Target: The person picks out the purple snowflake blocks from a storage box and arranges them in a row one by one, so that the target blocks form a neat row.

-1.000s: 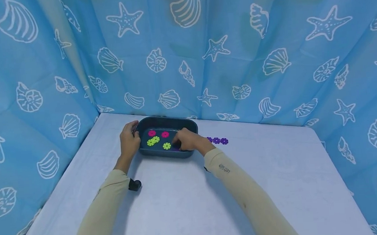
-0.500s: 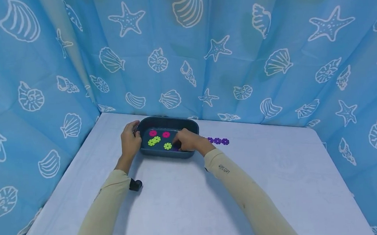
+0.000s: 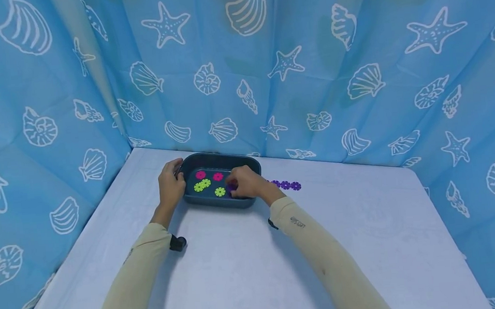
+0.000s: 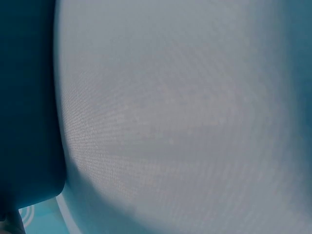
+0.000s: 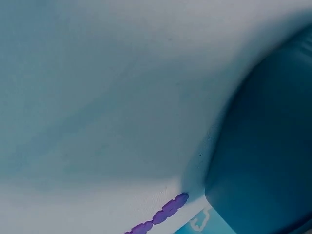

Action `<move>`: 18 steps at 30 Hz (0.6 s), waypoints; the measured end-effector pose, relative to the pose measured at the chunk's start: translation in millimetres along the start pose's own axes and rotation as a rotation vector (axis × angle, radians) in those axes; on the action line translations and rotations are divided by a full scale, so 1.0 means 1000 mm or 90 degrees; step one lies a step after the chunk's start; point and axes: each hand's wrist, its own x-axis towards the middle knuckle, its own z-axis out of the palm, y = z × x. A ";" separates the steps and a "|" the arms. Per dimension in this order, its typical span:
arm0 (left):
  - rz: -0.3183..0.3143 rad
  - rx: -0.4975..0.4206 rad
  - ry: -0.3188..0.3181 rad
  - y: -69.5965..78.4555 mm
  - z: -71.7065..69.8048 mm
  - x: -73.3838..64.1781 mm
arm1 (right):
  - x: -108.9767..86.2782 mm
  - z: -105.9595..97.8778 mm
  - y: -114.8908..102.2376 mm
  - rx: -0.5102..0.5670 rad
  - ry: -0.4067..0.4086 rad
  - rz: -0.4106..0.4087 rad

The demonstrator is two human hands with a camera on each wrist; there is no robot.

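Note:
A dark blue bin (image 3: 221, 203) stands on the white-covered table; its outer wall also shows in the left wrist view (image 4: 29, 97) and right wrist view (image 5: 268, 136). My left hand (image 3: 171, 184) grips the bin's left end, thumb near the rim. Reaching inside at the right, my right hand (image 3: 246, 181) pinches a purple notched disc (image 3: 232, 186), partly covered by the fingers. Left of it lie two pink discs (image 3: 217, 176), a single yellow-green disc (image 3: 220, 192) and a joined or overlapping yellow-green pair (image 3: 202, 185).
Right of the bin, a chain of linked purple discs (image 3: 286, 185) lies on the table (image 3: 357, 223); part of it appears in the right wrist view (image 5: 165, 211). A blue shell-patterned curtain (image 3: 241, 77) hangs behind and along both sides.
My right hand has lifted slightly inside the bin, and a purple disc now shows at its fingertips. The left hand and the other discs have stayed in place.

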 end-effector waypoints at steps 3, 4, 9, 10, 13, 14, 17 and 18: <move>-0.001 -0.001 -0.001 0.000 0.000 0.000 | -0.004 -0.006 0.004 0.046 0.047 -0.015; -0.001 0.001 -0.001 0.000 0.001 0.000 | -0.006 -0.009 0.006 0.059 0.065 -0.019; 0.000 0.003 -0.004 0.002 0.001 0.001 | -0.022 -0.031 0.020 0.120 0.130 -0.003; 0.000 0.003 -0.005 0.002 0.001 0.001 | -0.027 -0.035 0.025 0.124 0.137 0.007; 0.000 -0.001 -0.007 0.003 0.000 0.000 | -0.042 -0.048 0.039 0.121 0.154 0.037; 0.001 -0.003 -0.007 0.003 0.000 -0.001 | -0.048 -0.051 0.044 0.119 0.159 0.048; 0.001 -0.010 -0.006 0.004 -0.001 -0.002 | -0.067 -0.060 0.061 0.103 0.169 0.085; 0.002 -0.012 -0.007 0.004 -0.001 -0.002 | -0.074 -0.062 0.067 0.102 0.173 0.102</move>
